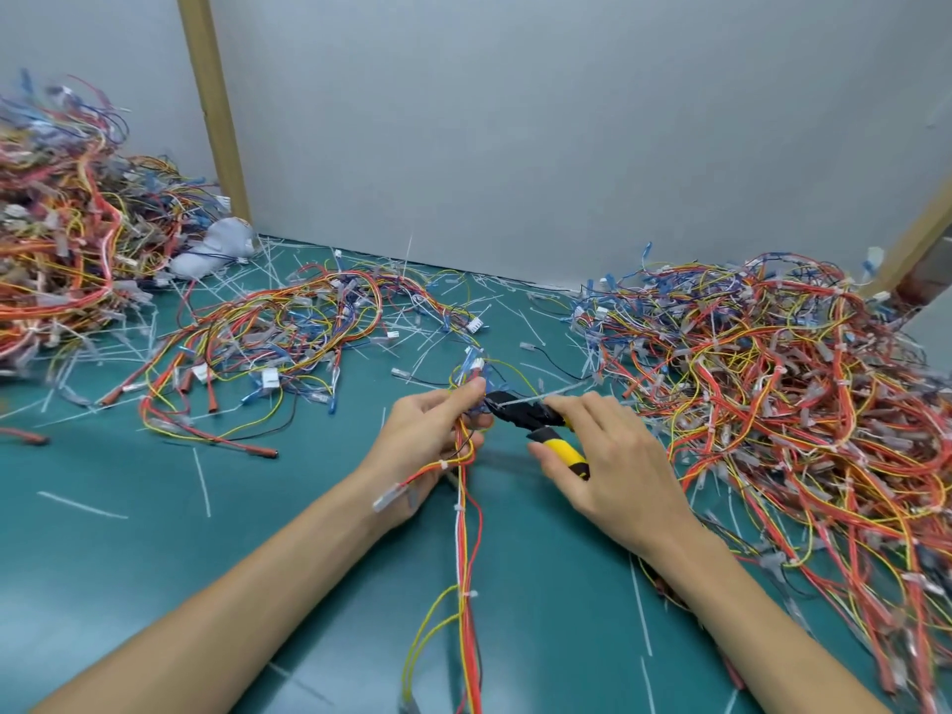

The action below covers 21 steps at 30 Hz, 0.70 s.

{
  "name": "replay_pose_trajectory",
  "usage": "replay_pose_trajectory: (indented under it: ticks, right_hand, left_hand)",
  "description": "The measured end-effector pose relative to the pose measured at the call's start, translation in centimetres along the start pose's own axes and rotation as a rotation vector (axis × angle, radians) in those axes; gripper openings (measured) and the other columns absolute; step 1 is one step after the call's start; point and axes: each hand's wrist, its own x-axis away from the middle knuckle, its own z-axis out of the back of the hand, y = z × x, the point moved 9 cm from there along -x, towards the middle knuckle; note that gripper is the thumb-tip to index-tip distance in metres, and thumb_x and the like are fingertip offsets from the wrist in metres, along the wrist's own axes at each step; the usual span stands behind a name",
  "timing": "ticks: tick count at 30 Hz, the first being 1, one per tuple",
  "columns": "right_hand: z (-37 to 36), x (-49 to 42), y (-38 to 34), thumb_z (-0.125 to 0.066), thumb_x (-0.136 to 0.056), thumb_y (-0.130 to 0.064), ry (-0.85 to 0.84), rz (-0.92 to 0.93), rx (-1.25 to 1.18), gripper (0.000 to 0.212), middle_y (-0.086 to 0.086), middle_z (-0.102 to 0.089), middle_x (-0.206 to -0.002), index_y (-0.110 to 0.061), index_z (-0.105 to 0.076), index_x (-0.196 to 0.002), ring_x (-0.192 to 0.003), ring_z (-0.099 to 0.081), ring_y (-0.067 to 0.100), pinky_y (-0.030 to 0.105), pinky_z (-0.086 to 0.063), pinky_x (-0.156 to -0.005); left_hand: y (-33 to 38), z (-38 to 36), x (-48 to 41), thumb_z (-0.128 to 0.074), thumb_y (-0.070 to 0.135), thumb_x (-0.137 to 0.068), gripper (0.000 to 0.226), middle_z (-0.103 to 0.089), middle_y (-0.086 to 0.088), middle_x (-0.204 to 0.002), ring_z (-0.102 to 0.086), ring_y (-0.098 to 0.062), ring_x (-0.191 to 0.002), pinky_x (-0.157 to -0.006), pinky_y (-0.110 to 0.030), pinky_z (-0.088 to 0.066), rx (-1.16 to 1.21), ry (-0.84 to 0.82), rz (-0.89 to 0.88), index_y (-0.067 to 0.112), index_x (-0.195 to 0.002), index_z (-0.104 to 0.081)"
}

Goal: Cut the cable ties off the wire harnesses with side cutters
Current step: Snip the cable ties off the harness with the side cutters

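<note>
Two hands are at work. My left hand [430, 430] curls its fingers and thumb round a wire harness [465, 512], pinching the red, yellow and white wires just below the blue connectors. My right hand [613, 456] is wrapped round the yellow handles of the side cutters [521, 415]. Their black head points left and meets the harness right beside my left thumb. A white cable tie [561, 392] sticks out to the right from the head. The spot is blurred, so I cannot tell whether the blades are closed on it. The harness trails toward me across the green mat [257, 548], which is littered with cut tie ends [202, 481]. Heaps of harnesses lie on my right [798, 404], beyond my hands [288, 327] and at far left [62, 239].
</note>
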Motion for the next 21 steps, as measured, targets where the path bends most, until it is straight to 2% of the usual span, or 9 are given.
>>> replay_pose_trajectory:
  ticks: [4,8,16,19,21]
  right_hand:
    - [0.0,0.0,0.2,-0.048,-0.094,-0.051,-0.009,0.009,-0.017,0.046,-0.001,-0.058,-0.101,-0.016,-0.060,-0.121,-0.091,-0.053,0.022,0.035,-0.043,-0.083]
    - [-0.2,0.0,0.1,-0.049,-0.093,-0.051,-0.030,0.016,-0.018,0.047,0.000,-0.059,-0.101,-0.015,-0.061,-0.120,-0.091,-0.054,0.022,0.034,-0.042,-0.084]
    - [0.3,-0.1,-0.3,-0.049,-0.092,-0.050,-0.002,0.029,-0.014,0.042,0.001,-0.060,-0.083,-0.014,-0.065,-0.105,-0.079,-0.060,0.024,0.034,-0.048,-0.067]
    - [0.5,-0.1,-0.2,-0.049,-0.092,-0.050,0.008,0.030,-0.001,0.042,0.000,-0.061,-0.084,-0.015,-0.066,-0.106,-0.079,-0.060,0.024,0.036,-0.049,-0.068]
    - [0.5,0.0,-0.1,-0.049,-0.092,-0.051,0.006,0.031,0.005,0.043,0.000,-0.061,-0.090,-0.015,-0.065,-0.110,-0.083,-0.058,0.024,0.036,-0.048,-0.073]
  left_hand:
    - [0.5,-0.2,0.0,-0.064,0.015,-0.091,0.012,-0.062,-0.007,-0.064,-0.052,-0.010,-0.042,-0.036,-0.015,-0.037,-0.046,-0.038,-0.059,0.006,-0.084,-0.062]
    - [0.8,-0.2,-0.3,-0.063,0.013,-0.093,0.008,-0.062,-0.003,-0.061,-0.053,-0.008,-0.046,-0.041,-0.015,-0.040,-0.106,-0.066,-0.106,0.007,-0.086,-0.063]
    - [0.3,-0.1,-1.0,-0.061,0.013,-0.093,0.007,-0.065,-0.002,-0.064,-0.056,-0.010,-0.054,-0.050,-0.017,-0.043,-0.133,-0.103,-0.116,0.009,-0.087,-0.062]
    - [0.3,-0.2,-1.0,-0.061,0.012,-0.093,0.007,-0.065,-0.002,-0.064,-0.056,-0.011,-0.055,-0.052,-0.019,-0.044,-0.132,-0.112,-0.117,0.010,-0.087,-0.062]
    - [0.5,-0.3,-0.9,-0.060,0.011,-0.094,0.007,-0.064,-0.001,-0.062,-0.055,-0.010,-0.050,-0.047,-0.017,-0.043,-0.135,-0.121,-0.120,0.009,-0.087,-0.061]
